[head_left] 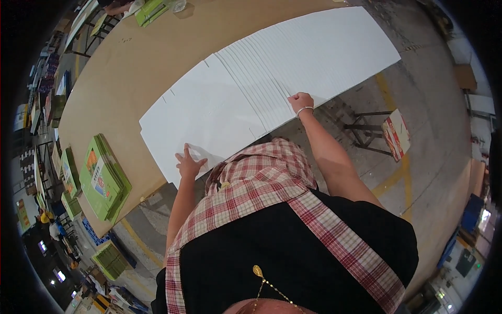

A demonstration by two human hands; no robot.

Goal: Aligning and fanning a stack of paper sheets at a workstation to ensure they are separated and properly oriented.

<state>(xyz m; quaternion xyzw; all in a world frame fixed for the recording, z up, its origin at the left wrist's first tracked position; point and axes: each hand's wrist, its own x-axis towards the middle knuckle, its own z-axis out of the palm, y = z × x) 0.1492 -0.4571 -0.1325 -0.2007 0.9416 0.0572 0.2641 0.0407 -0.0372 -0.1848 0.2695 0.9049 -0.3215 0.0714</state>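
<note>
White cardboard sheets (193, 104) lie fanned out in a long overlapping row, their stepped edges showing across the middle. Short slits cut into the margins of the front sheet. My left hand (189, 163) is open, its fingers spread on the near left part of that sheet. My right hand (301, 101), with a bracelet at the wrist, is closed in a fist on the near edge of the overlapping sheets. Whatever its curled fingers may hold is hidden.
The sheets rest on a large brown table (115, 78). Green printed flat packages (104, 180) are stacked at its left edge, and more green packages (150, 11) lie at the far side near another person's arm (116, 8). A stool (396, 134) stands on the floor to the right.
</note>
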